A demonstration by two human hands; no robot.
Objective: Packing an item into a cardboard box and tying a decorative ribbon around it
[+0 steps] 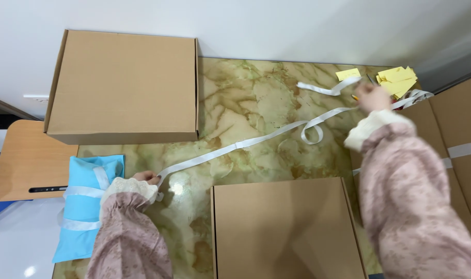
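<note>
A long white ribbon (235, 146) stretches across the marble-patterned table (246, 98) from lower left to upper right, with a loop near its far end. My left hand (146, 179) pinches the ribbon's near end beside a light blue soft package (83, 206) wrapped in white ribbon. My right hand (372, 97) reaches to the far right, blurred, at the ribbon's other end next to yellow paper slips (398, 80); something thin lies under its fingers, too blurred to name.
A large closed cardboard box (124, 85) sits at the back left and another cardboard box (284, 230) at the front middle. More taped cartons (460, 134) stand at the right. A wooden stool seat (24, 160) is off the table's left edge.
</note>
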